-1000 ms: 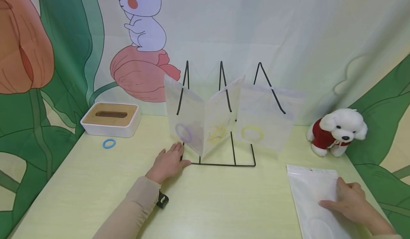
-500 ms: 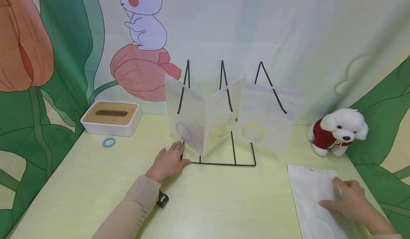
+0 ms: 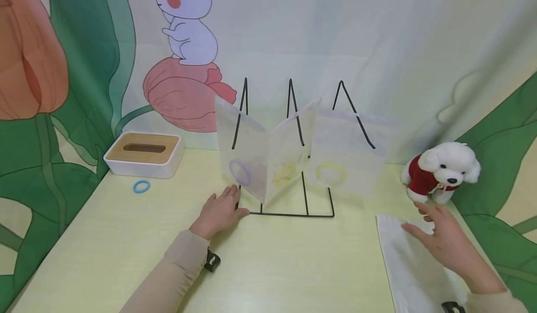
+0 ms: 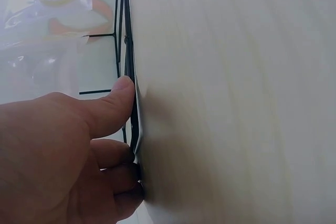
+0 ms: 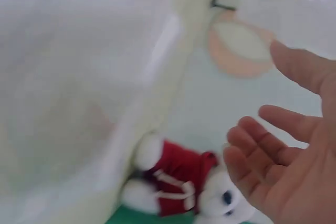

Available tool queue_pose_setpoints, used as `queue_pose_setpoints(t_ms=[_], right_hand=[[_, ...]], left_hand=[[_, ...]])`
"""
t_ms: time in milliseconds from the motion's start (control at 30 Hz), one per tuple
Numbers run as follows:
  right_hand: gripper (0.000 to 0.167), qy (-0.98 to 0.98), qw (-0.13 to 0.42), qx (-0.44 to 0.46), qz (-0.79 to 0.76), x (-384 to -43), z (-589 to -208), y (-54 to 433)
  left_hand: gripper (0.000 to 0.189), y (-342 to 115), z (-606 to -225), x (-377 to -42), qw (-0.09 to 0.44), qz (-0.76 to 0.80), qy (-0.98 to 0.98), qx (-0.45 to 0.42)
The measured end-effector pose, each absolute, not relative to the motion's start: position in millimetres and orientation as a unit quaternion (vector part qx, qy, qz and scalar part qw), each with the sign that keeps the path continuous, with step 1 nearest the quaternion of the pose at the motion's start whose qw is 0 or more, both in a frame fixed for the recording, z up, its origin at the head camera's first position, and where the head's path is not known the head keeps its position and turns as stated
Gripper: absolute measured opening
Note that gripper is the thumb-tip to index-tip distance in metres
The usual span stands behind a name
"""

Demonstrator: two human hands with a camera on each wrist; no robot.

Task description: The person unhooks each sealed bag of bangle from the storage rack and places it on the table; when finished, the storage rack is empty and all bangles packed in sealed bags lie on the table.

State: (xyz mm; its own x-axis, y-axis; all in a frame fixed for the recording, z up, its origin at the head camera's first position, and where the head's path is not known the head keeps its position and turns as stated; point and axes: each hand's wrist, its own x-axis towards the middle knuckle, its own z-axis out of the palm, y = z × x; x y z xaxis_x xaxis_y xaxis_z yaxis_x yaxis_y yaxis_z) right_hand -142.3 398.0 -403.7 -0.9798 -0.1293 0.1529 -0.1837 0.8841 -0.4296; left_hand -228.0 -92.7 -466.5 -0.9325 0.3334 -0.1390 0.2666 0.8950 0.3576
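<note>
My left hand (image 3: 218, 212) grips the front left corner of a black wire rack (image 3: 289, 215), thumb on the front rail. In the left wrist view the thumb lies along the wire and the fingertips reach the table. From the rack's prongs hang translucent zip bags; the left bag (image 3: 228, 131) shows a purple ring (image 3: 240, 172), the right bag (image 3: 352, 149) a yellow ring (image 3: 330, 175). My right hand (image 3: 450, 243) is above a white zip bag (image 3: 413, 266) on the table, thumb and fingers spread, holding nothing. That bag partly hides behind the hand and wrist.
A blue ring (image 3: 141, 186) lies at the left, in front of a white box with a wooden lid (image 3: 144, 156). A plush dog in red (image 3: 444, 170) sits at the right, just beyond the hand. Behind the table hangs a printed curtain (image 3: 293, 33).
My right hand has let go of the white bag, lifting up and away towards the plush dog, and the bag stays on the table. The left hand and the rack have not moved.
</note>
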Motion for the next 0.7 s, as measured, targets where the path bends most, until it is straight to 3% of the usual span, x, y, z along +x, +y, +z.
queue_pose_setpoints(t_ms=[400,700], right_hand=[[0.041,-0.922,0.218,0.055,0.316,-160,-359,334],[0.042,-0.897,0.255,0.033,0.359,-172,-343,315]], left_hand=[[0.073,-91,-470,-229,0.097,0.165,0.97,0.15],[0.073,-91,-469,-229,0.095,0.16,0.971,0.151]])
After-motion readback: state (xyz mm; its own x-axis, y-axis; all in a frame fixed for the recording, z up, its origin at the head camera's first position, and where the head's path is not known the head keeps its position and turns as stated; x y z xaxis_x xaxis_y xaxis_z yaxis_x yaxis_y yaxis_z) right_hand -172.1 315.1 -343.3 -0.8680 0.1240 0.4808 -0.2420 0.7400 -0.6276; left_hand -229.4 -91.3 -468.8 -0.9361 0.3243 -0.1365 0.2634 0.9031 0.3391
